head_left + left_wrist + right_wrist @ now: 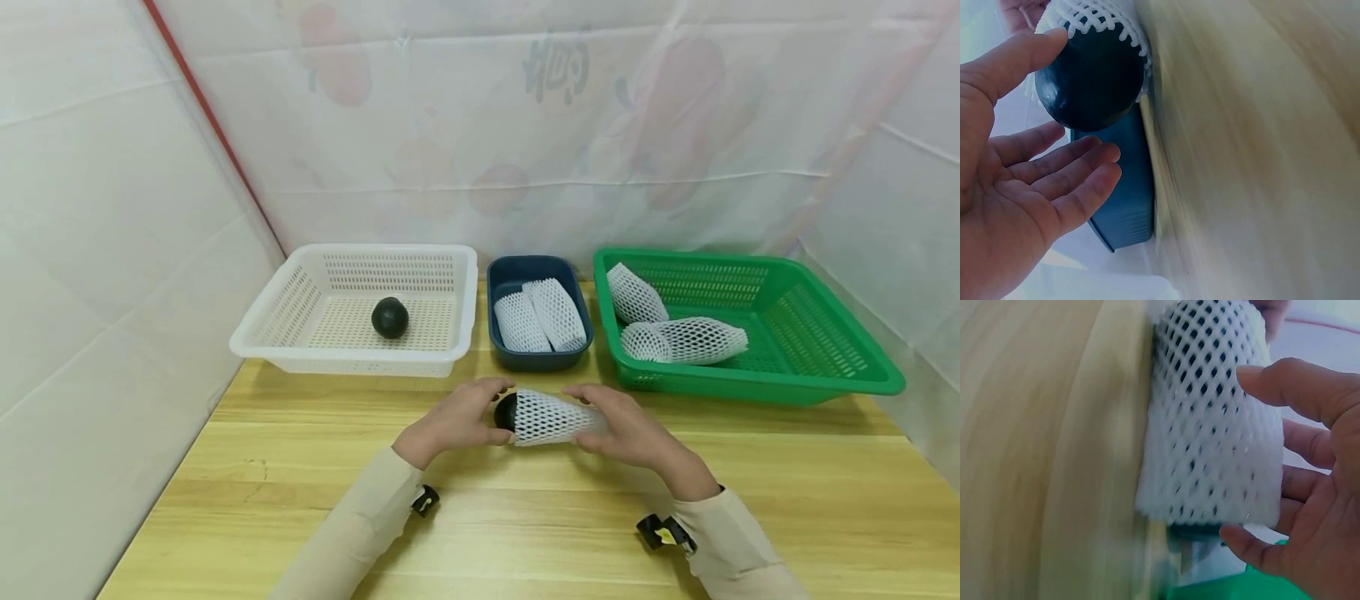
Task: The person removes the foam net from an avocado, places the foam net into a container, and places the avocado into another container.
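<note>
"Where was the dark fruit?"

"Between the two hands, in front of the blue tub, on the table or just above it; I couldn't tell which. A white foam net covered all but its left end."

"And the left hand?"

"Loosely open, thumb touching the bare end by the net's edge, other fingers spread and free."

"The right hand?"

"Half open, thumb and fingers curved either side of the net. Whether it gripped, I couldn't tell."

"Anything beyond?"

"Two foam nets lay in the tub. A green basket stood right of it."
</note>
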Motion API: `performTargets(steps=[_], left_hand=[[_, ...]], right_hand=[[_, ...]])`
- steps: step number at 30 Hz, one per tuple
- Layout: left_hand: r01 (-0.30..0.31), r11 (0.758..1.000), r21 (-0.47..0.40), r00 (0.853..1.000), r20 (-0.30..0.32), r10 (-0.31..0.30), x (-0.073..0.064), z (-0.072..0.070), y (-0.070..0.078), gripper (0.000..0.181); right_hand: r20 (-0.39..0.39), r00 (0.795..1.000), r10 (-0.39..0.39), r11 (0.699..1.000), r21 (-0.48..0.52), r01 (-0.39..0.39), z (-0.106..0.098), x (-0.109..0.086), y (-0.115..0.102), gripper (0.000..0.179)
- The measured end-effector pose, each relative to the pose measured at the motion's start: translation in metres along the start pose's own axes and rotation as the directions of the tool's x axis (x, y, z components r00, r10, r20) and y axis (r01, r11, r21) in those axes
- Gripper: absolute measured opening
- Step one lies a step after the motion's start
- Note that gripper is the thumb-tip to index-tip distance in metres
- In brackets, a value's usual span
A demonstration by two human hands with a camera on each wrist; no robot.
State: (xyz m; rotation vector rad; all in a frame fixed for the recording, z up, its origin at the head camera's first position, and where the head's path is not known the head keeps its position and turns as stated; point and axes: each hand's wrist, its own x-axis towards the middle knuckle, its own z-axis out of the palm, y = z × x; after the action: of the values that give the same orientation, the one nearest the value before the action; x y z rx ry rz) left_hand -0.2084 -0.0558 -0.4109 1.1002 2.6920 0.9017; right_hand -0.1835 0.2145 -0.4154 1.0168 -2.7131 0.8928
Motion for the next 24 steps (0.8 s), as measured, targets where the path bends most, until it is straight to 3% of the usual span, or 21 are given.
performTargets(steps=[7, 15, 24], left_hand=[[-0.032, 0.999, 0.004, 0.999, -0.006, 0.032, 0.007, 0.003, 0.003, 0.068], [-0.034, 0.999, 0.006, 0.999, -0.006, 0.034, 0.009, 0.006, 0.002, 0.065], [0.016, 1.0, -0.01, 1.0, -0.01, -0.017, 0.005, 0.002, 0.001, 0.065]], right_hand=[[0.0, 0.998, -0.066, 0.997, -0.034, 0.066, 0.009, 0.013, -0.009, 0.041], [0.023, 1.0, -0.016, 0.998, -0.053, 0.017, 0.01, 0.015, -0.015, 0.04], [-0.037, 0.999, -0.008, 0.996, -0.092, 0.004, 0.006, 0.014, -0.014, 0.033]])
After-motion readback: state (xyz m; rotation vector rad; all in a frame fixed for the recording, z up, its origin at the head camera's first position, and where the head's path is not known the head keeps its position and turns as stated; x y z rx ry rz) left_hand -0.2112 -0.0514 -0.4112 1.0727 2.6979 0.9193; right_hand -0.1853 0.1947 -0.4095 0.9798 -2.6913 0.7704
